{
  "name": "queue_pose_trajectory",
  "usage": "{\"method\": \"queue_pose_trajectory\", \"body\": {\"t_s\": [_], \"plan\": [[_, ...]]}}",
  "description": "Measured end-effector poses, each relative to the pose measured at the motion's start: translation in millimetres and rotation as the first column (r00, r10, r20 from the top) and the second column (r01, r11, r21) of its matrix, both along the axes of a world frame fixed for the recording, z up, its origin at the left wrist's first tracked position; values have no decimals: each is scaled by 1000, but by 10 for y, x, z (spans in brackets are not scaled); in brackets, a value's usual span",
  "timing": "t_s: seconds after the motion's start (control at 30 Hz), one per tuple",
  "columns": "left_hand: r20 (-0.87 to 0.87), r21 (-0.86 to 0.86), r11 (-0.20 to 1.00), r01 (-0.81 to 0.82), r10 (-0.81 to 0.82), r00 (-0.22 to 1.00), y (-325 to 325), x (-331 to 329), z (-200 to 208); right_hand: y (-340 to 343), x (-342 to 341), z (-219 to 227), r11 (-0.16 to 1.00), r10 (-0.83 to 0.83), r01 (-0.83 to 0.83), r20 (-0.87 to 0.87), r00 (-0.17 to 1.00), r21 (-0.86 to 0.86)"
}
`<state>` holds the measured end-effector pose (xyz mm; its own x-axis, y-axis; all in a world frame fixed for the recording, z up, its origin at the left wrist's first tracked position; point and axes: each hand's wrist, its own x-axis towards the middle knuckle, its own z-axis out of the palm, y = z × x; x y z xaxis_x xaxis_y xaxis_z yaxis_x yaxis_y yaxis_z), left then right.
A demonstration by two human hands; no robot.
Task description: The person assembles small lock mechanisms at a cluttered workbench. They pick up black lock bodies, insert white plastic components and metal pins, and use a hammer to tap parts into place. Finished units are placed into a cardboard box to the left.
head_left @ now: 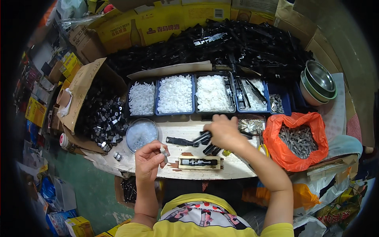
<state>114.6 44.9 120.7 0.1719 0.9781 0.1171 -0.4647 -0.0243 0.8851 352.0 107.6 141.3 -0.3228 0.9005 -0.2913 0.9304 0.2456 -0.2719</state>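
My left hand (149,161) is raised over the front of the table, its thumb and fingers pinching a small whitish-grey piece (164,151). Farther right, my right hand (225,131) is closed around black plastic parts (203,137); the fingers hide how many it grips. Between the hands and nearer to me lies a pale wooden holder (182,166), with a long black part (205,162) set in it that shows silvery pieces inside. One more black part (179,141) lies on the table just left of my right hand, and other black parts (211,149) lie below it.
A round dish (153,147) of small translucent pieces stands left. Blue trays (175,114) of white parts line the back, before a heap of black parts (252,47). At left a cardboard box (85,85) holds black-and-silver pieces. An orange bag (272,158) of grey pieces and stacked bowls (320,75) stand right.
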Motion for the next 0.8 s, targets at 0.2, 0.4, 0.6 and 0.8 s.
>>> {"method": "queue_pose_trajectory", "body": {"t_s": [0.2, 0.4, 0.6, 0.8], "plan": [[7, -16, 998, -59, 59, 998, -37, -102, -78, 289, -549, -524, 991, 1, -14, 98, 995, 134], [38, -39, 997, -60, 62, 997, -29, -124, -137, 382, -555, -760, 869, 39, -85, 103, 994, 487], [13, -73, 997, 7, -7, 1000, 27, 42, -164, 58, 284, -631, 734, 11, 140, -218, 976, 664], [-44, -136, 988, 67, -73, 996, 96, 329, -175, -428, 1259, -932, 771, -284, 256, -45, 958, 583]]}}
